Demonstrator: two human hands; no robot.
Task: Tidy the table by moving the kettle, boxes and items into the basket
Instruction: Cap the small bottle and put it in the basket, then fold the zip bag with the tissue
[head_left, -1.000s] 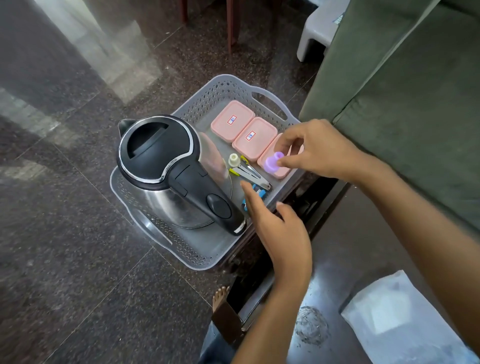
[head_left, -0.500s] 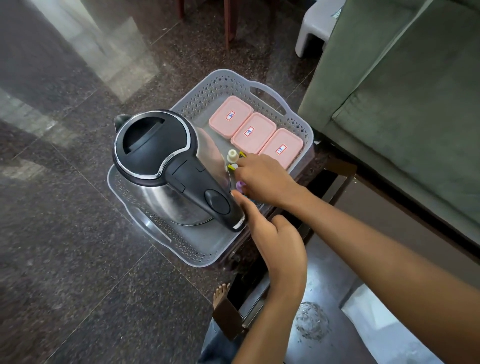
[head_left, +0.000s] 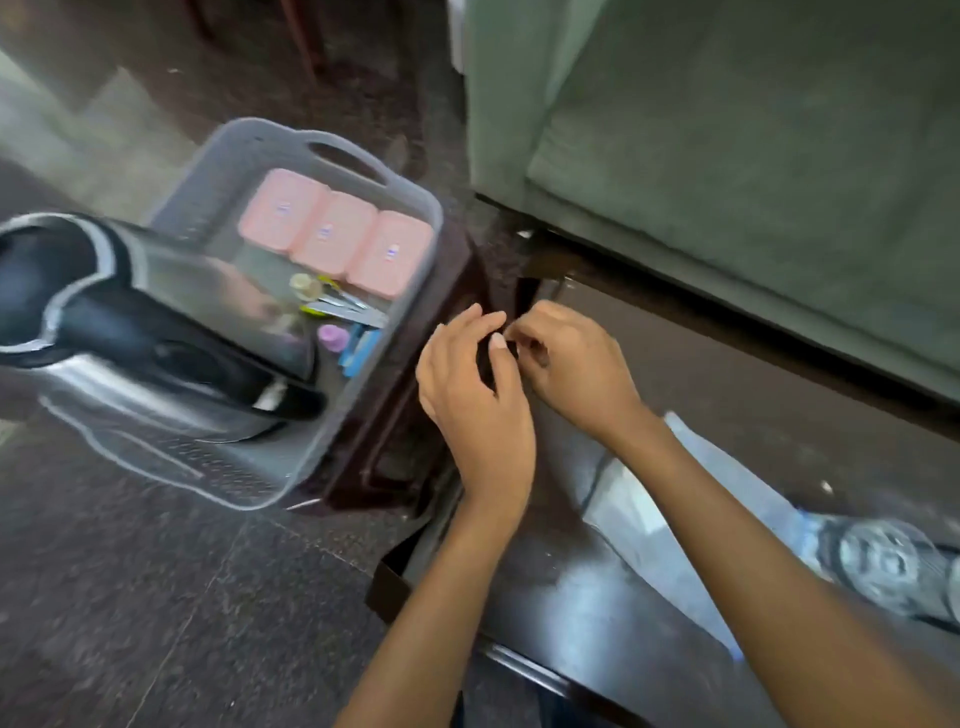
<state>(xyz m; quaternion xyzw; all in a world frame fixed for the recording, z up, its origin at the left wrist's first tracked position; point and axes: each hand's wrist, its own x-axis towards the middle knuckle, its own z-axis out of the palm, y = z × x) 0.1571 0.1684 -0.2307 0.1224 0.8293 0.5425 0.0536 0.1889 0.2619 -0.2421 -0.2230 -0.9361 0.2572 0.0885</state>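
The grey perforated basket (head_left: 435, 221) sits left of centre on a dark stool. Inside it are the black and steel kettle (head_left: 104, 322), three pink boxes (head_left: 332, 234) in a row, a small cream bottle (head_left: 303, 285), metal clips (head_left: 343, 307), a blue item (head_left: 361, 347) and a small purple item (head_left: 333, 336). My left hand (head_left: 478, 395) and my right hand (head_left: 576, 364) meet fingertip to fingertip just right of the basket, over the stool's edge. I see nothing in either hand. The frame is blurred by motion.
A green sofa (head_left: 727, 156) fills the upper right. The dark table (head_left: 571, 597) lies under my arms, with a white plastic bag (head_left: 701, 509) and a clear round object (head_left: 883, 566) on it at the right. Dark stone floor (head_left: 130, 597) is at the lower left.
My right hand set the purple item down in the basket beside the blue item and drew back to the right. Both hands now meet outside the basket. The view has swung right.
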